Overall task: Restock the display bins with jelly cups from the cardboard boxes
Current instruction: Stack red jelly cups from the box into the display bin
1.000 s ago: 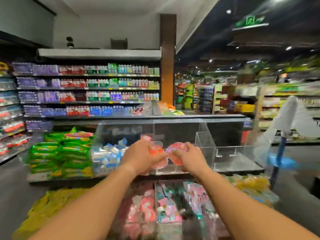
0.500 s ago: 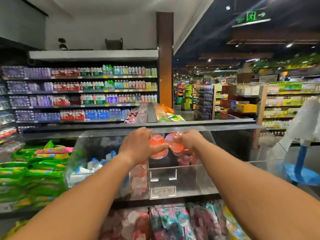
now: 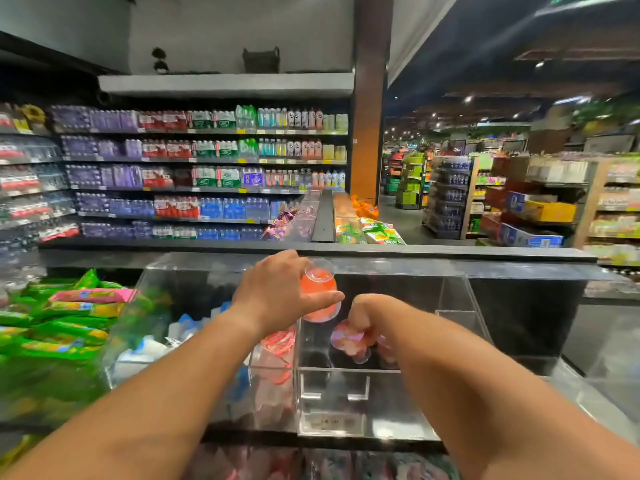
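Step in hand: loading. The right hand [image 3: 360,311] lowers pink-lidded jelly cups [image 3: 348,341] into the clear acrylic display bin [image 3: 346,393]; the left hand [image 3: 277,292] grips orange jelly cups [image 3: 318,289] above it. Next move: release right, then lower the left load.

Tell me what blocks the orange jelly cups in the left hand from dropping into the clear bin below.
Nothing visible blocks it. The left hand holds the orange jelly cups above the open-topped clear acrylic bin; only the right hand reaches inside.

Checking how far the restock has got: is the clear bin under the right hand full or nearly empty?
Nearly empty. Through the clear bin only a few jelly cups show, beneath the right hand; most of its dark floor is bare.
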`<state>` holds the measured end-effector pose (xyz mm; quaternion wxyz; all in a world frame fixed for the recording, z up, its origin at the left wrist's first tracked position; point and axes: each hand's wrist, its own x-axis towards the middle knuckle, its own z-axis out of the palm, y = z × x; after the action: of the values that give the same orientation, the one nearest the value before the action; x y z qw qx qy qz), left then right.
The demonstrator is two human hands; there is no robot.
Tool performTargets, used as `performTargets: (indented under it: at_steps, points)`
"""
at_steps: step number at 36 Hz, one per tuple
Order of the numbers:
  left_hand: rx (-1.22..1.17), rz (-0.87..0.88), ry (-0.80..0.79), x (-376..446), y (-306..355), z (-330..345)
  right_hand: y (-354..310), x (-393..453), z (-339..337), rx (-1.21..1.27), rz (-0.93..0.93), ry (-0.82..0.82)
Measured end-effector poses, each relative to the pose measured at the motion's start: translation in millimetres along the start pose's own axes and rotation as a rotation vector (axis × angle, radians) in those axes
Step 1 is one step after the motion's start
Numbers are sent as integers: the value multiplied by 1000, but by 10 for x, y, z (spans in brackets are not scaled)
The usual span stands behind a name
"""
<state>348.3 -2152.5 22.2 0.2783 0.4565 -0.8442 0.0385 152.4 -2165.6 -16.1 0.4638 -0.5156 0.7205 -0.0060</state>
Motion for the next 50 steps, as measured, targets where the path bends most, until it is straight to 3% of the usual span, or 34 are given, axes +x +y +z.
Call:
performTargets:
  at_steps: [4, 8, 13, 17, 22, 28, 31, 36, 40, 41, 45, 50]
  points:
    - [0, -6, 19, 38, -1, 49, 64, 245, -63, -42, 34, -47]
    - [17, -12, 13, 47, 18, 75, 100, 498, -92, -220, 92, 130]
    - [31, -18, 4, 52, 51, 109, 147, 589, -138, -450, -16, 225]
    - [30, -14, 4, 50, 56, 136, 148, 659, -102, -279, -73, 233]
    - [19, -11, 13, 63, 30, 132, 107, 634, -108, -601, -89, 483]
    - [15, -13, 17, 38, -5, 114, 117, 745, -33, -660, -76, 339]
    - [17, -7, 0, 24, -14, 124, 128, 724, 11, -696, -119, 355]
    - [3, -10, -60, 85, 27, 144, 70, 233, -134, -354, -308, 435]
    - [-112, -46, -55, 204, 99, 139, 167, -289, -340, 293, -585, -22]
    - [-157, -58, -45, 236, 115, 141, 199, -399, -348, 367, -654, -74]
    - [-339, -104, -28, 329, 176, 140, 250, -533, -314, 373, -797, 29]
    - [-394, -109, -94, 324, 215, 93, 330, -531, -303, 502, -798, 109]
